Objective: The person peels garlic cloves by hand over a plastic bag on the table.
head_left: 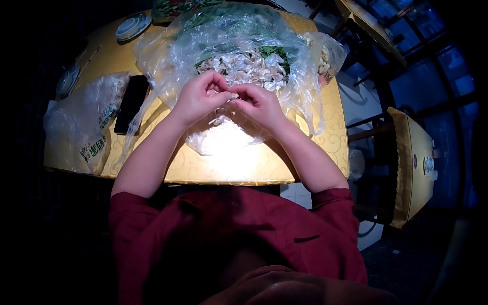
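My left hand (pixel 202 97) and my right hand (pixel 260 105) meet fingertip to fingertip over the near side of a large clear plastic bag (pixel 223 30). Pinched between them is a small pale garlic clove (pixel 234 96), partly covered by the fingers. Both hands are closed on it. Just beyond the hands, a heap of papery garlic skins (pixel 249 70) lies on the spread bag, with green leaves (pixel 274 52) showing at its far edge. Some loose skin bits are under my hands.
On the yellow-covered table (pixel 325 147), a black phone (pixel 131 105) lies left, beside a printed plastic bag (pixel 84 124). At the right edge sits a bag of pale cloves (pixel 325 57). Stacked dishes (pixel 131 28) stand far left. Another table (pixel 414 168) is to the right.
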`<state>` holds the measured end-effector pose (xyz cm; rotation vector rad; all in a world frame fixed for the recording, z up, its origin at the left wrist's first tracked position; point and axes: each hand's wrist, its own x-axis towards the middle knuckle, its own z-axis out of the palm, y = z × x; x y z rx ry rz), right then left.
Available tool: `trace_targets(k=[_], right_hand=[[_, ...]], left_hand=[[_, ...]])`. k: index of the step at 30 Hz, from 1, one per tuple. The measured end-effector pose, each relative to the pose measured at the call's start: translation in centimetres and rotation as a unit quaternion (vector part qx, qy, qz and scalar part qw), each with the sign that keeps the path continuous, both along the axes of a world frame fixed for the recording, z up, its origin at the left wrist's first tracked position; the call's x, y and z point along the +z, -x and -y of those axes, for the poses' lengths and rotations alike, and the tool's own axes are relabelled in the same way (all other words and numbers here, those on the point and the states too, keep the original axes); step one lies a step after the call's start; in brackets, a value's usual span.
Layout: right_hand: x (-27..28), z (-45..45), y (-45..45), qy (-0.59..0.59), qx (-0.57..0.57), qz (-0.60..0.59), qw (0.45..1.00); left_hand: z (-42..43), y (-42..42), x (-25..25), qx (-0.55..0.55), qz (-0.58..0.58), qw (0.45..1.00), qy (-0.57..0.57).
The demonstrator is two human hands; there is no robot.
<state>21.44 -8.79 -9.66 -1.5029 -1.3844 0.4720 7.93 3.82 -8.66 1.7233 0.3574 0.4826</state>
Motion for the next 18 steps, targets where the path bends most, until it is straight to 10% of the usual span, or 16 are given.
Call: trace_targets(k=[18], right_hand=[[-0.4, -0.4, 0.3, -0.075, 0.020, 0.226, 0.971]], left_hand=[[0.5, -0.1, -1.0, 0.003, -0.010, 1.000, 0.005]])
